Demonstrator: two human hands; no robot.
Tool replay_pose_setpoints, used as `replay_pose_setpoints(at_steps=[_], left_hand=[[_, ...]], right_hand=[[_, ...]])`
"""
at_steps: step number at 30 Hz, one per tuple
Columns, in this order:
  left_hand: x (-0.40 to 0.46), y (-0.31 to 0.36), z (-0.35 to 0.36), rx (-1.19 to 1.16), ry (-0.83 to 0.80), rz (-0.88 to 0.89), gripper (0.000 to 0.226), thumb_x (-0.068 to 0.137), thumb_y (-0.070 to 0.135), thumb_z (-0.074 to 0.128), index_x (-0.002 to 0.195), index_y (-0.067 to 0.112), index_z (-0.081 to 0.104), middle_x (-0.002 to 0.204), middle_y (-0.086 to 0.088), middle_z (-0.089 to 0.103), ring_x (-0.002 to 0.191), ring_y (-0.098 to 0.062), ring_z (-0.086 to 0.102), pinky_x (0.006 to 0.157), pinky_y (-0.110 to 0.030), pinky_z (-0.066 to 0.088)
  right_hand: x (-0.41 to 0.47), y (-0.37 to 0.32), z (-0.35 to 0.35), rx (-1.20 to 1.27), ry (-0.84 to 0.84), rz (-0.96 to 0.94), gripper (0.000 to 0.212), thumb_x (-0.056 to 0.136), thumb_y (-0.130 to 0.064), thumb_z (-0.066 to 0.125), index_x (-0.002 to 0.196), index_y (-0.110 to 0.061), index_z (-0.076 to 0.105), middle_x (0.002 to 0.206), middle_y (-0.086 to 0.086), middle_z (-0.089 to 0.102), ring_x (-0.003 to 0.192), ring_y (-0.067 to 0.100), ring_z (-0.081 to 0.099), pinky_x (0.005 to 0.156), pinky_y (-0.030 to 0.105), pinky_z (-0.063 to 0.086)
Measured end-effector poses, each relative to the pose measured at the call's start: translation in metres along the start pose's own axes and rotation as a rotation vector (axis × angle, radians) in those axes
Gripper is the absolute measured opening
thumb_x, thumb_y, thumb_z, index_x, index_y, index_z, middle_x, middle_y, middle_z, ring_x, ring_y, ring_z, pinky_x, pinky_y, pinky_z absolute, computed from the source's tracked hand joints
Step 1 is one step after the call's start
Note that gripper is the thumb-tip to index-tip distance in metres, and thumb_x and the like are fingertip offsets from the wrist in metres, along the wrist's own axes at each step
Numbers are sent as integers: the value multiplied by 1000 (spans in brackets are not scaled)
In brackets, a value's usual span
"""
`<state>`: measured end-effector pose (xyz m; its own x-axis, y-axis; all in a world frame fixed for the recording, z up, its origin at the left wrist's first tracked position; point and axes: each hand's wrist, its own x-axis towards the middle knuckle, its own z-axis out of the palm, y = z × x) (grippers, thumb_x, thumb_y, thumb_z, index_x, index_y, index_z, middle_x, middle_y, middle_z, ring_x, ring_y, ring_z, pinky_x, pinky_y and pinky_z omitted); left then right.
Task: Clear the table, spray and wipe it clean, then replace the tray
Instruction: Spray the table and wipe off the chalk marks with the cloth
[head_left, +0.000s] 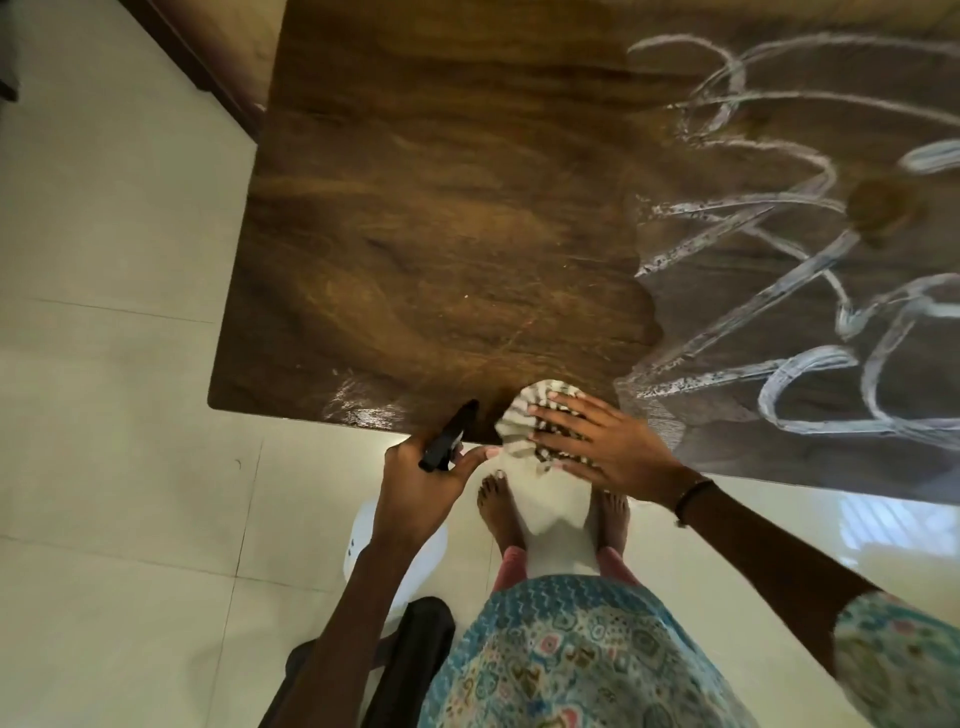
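A dark wooden table (441, 218) fills the upper part of the head view. White foam streaks (810, 291) curl over its right half, while the left half shows a thin wet sheen. My right hand (597, 447) lies flat with spread fingers on a striped white cloth (524, 415) at the table's near edge; part of the cloth hangs over the edge. My left hand (421, 478) grips the black trigger head of a spray bottle (448, 435), just in front of the near edge. The bottle's white body (363, 525) is mostly hidden below my hand. No tray is in view.
Pale floor tiles (114, 364) surround the table on the left and near side. A black chair (410, 654) stands at my lower left. My bare feet (498, 509) stand close to the table's near edge. A dark wooden skirting (197, 62) runs at the upper left.
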<state>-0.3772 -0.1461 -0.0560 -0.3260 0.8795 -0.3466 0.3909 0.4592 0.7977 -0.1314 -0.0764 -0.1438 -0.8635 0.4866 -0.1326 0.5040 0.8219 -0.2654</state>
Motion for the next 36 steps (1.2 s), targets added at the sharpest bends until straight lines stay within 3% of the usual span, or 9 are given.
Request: replay_pose_setpoints(at_steps=[8, 11, 16, 19, 23, 28, 33, 35, 36], left_hand=[[-12, 23, 45, 22, 1, -18, 29, 65, 35, 83, 72, 12, 65, 57, 12, 59, 53, -4, 55, 57, -5, 38], [-18, 32, 65, 26, 25, -35, 35, 64, 36, 83, 67, 7, 64, 56, 6, 60, 52, -5, 54, 54, -6, 38], [-29, 47, 97, 17, 20, -12, 48, 60, 45, 79, 87, 6, 70, 58, 4, 61, 52, -3, 54, 53, -6, 37], [-33, 57, 115, 24, 19, -26, 38, 61, 41, 79, 75, 8, 66, 56, 8, 58, 49, 0, 52, 52, -6, 37], [-39, 64, 135, 35, 24, -12, 29, 64, 33, 83, 69, 13, 64, 58, 12, 60, 54, 0, 55, 55, -5, 37], [-50, 70, 156, 38, 12, 20, 27, 65, 33, 83, 66, 17, 61, 59, 12, 60, 56, 1, 56, 58, -8, 40], [-67, 75, 189, 38, -131, -102, 46, 60, 59, 75, 66, 17, 58, 59, 1, 63, 59, -21, 60, 65, -36, 52], [-73, 80, 205, 82, -197, -108, 45, 65, 54, 76, 71, 13, 60, 66, -3, 66, 62, -20, 58, 70, -34, 48], [-76, 83, 212, 140, -218, -90, 41, 69, 48, 77, 72, 11, 60, 69, -3, 67, 61, -17, 55, 70, -23, 42]], right_hand=[[47, 27, -15, 71, 123, 322, 49, 102, -44, 30, 145, -25, 40, 155, 2, 33, 146, 22, 22, 119, 41, 20], [39, 14, -10, 119, 87, 169, 48, 101, -44, 28, 140, -25, 47, 152, 3, 38, 144, 25, 26, 119, 42, 20], [-28, 27, -3, 96, 143, -52, 43, 102, -42, 34, 136, -23, 51, 143, 4, 50, 138, 25, 39, 116, 39, 25], [-44, 53, -5, 18, 113, -128, 44, 100, -44, 37, 139, -27, 47, 147, 2, 45, 139, 24, 38, 116, 40, 28], [-26, 56, -4, 85, 90, -86, 44, 100, -45, 33, 133, -25, 55, 152, 1, 39, 142, 24, 31, 117, 42, 24], [-35, 69, -24, 207, 46, -122, 49, 100, -40, 33, 147, -28, 36, 156, 1, 30, 146, 22, 22, 121, 42, 12], [-79, 117, -61, 467, 425, 390, 38, 102, -30, 39, 137, -20, 49, 149, -1, 42, 134, 13, 39, 111, 43, 31], [-91, 133, -69, 488, 483, 485, 35, 102, -28, 41, 135, -20, 51, 144, -3, 47, 127, 12, 46, 104, 40, 39], [-94, 138, -71, 483, 488, 486, 34, 102, -27, 42, 134, -19, 52, 142, -3, 48, 125, 13, 48, 102, 39, 40]])
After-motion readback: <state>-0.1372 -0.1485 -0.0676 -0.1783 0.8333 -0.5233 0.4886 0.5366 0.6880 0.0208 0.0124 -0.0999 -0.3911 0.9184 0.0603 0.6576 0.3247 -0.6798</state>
